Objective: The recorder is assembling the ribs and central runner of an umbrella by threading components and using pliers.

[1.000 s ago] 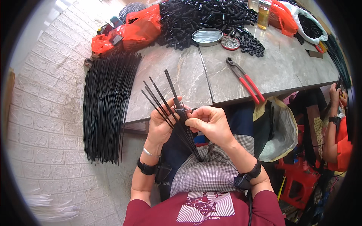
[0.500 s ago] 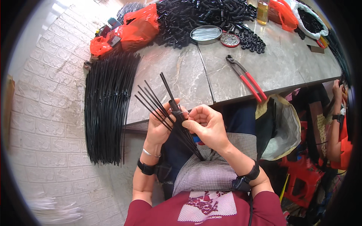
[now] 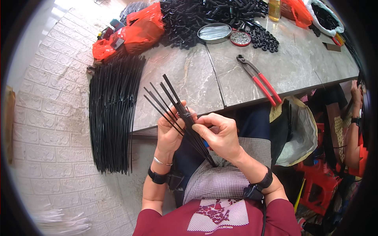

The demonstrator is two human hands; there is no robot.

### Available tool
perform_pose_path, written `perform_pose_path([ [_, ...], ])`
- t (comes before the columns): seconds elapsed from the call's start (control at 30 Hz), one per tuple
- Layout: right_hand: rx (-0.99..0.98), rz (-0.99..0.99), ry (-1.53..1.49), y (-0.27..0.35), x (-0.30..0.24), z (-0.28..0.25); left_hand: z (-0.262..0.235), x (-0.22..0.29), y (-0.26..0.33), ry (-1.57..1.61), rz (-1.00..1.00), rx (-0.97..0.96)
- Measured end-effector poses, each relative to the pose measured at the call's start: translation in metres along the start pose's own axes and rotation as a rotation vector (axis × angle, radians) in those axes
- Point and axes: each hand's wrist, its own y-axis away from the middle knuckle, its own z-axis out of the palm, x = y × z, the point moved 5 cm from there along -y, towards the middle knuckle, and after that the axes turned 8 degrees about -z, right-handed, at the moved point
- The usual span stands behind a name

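We do best to steady the black rods (image 3: 201, 145) on our side of the worktop (image 3: 189, 74), our left hand (image 3: 169, 134) grasping them, and bring our right hand (image 3: 221, 135) close to the thin wire (image 3: 189, 114), though we cannot tell whether that grip pinches it

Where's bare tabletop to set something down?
Grey marbled tabletop: between the black rod bundle and red-handled metal pliers; also from pliers to flat brown piece. Crowded: far side, with black tube heap, round metal tin, orange plastic bags.
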Motion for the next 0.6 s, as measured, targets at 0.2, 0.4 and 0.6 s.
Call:
perform_pose_path([
  [0.2, -0.007, -0.039, -0.015, -0.001, 0.000, 0.000, 0.003, 0.001, 0.001, -0.043, -0.010, 0.000],
  [0.4, -0.044, -0.129, 0.022, -0.001, -0.003, 0.001, 0.004, 0.001, 0.002, -0.043, -0.002, 0.019],
  [0.6, -0.109, 0.192, -0.153, -0.007, 0.008, -0.002, -0.002, 0.001, 0.005, -0.052, -0.063, 0.002],
])
